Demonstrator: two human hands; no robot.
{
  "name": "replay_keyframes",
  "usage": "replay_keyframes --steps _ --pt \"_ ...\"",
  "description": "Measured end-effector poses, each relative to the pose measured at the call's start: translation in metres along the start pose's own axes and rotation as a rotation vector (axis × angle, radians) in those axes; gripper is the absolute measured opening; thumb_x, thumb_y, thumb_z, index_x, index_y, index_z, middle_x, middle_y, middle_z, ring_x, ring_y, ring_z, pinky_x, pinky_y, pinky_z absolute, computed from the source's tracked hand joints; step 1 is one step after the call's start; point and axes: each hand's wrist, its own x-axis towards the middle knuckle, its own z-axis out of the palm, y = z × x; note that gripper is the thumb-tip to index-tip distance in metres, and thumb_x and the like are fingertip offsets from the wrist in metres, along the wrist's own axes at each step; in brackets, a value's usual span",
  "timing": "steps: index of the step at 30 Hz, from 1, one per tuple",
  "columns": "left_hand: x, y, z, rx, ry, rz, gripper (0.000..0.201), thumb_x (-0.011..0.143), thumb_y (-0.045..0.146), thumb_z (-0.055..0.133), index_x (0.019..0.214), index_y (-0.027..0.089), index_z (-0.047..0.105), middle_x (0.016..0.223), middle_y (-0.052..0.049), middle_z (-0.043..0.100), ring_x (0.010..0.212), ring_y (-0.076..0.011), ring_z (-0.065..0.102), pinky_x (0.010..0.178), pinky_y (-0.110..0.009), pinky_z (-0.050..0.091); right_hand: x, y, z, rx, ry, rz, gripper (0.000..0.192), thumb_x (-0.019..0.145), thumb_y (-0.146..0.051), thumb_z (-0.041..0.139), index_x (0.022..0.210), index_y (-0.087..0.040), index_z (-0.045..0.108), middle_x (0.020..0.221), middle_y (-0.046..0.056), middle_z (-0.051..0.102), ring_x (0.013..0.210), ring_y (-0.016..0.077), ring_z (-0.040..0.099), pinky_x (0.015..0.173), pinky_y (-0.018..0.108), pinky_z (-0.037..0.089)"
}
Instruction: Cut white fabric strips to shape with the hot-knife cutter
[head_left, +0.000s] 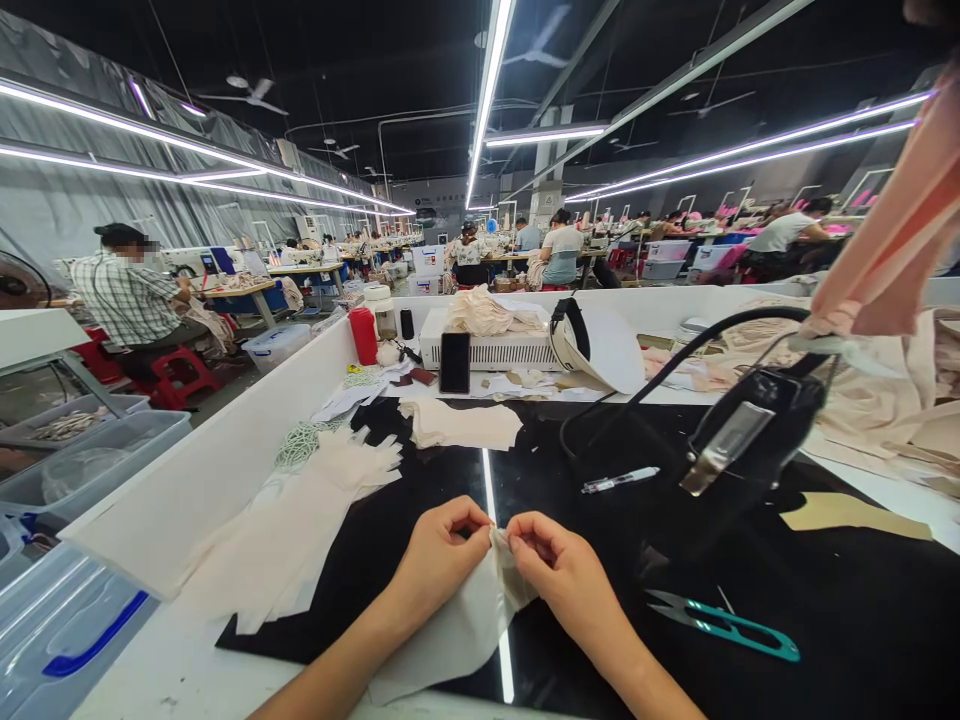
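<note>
A pale piece of fabric (457, 635) hangs from my fingers over the glossy black work surface (600, 600). My left hand (442, 555) pinches its upper edge between thumb and forefinger. Close beside it, my right hand (559, 560) pinches the same edge, fingers curled. A darker cream fold (514, 585) shows below the right fingertips. To the right of my right hand lie teal thread snips (739, 628), apart from it. Left of my left hand, a fanned stack of cream fabric pieces (292, 535) rests partly on the black surface.
Ahead lie a small cream fabric pile (465, 424) and a pen (620, 480). A phone (454, 362) leans against a white vented box (487, 345). A black cabled device (757, 430) stands at right near a tan pattern piece (855, 515). A white partition (247, 430) borders the left.
</note>
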Motion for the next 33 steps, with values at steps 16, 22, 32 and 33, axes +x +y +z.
replay_keyframes --steps 16,22,32,33 --pt "0.004 0.001 -0.002 -0.107 -0.095 -0.03 0.038 0.091 0.053 0.064 0.096 0.016 0.072 0.085 -0.003 0.07 0.071 -0.0152 0.06 0.064 -0.025 0.043 0.006 0.022 -0.005 0.09 0.064 0.046 0.042 0.086 -0.061 0.065 0.087 -0.02 0.072 0.061 -0.004 0.049 0.049 0.0107 0.037 0.046 0.024 0.028" --pt "0.003 -0.003 0.001 -0.141 -0.146 -0.088 0.045 0.076 0.042 0.078 0.111 0.016 0.068 0.095 -0.006 0.077 0.073 -0.0176 0.067 0.065 -0.026 0.046 0.004 0.027 -0.009 0.054 0.13 0.044 0.047 0.086 -0.063 0.068 0.106 -0.021 0.074 0.069 -0.001 0.062 0.056 0.0146 0.049 0.054 0.027 0.038" --pt "0.001 -0.001 0.003 -0.094 -0.146 -0.077 0.037 0.084 0.04 0.07 0.113 0.017 0.065 0.092 -0.005 0.077 0.073 -0.0163 0.067 0.065 -0.025 0.044 0.009 0.024 -0.01 0.007 0.05 0.056 0.042 0.079 -0.062 0.075 0.086 -0.021 0.08 0.068 0.002 0.068 0.061 0.0175 0.056 0.057 0.028 0.041" --pt "0.002 -0.001 0.003 -0.082 -0.146 -0.079 0.036 0.085 0.039 0.069 0.113 0.017 0.065 0.09 -0.004 0.077 0.07 -0.0153 0.065 0.064 -0.025 0.042 0.009 0.023 -0.01 0.003 0.058 0.056 0.041 0.079 -0.061 0.074 0.082 -0.021 0.079 0.066 0.001 0.066 0.059 0.0165 0.054 0.056 0.027 0.039"
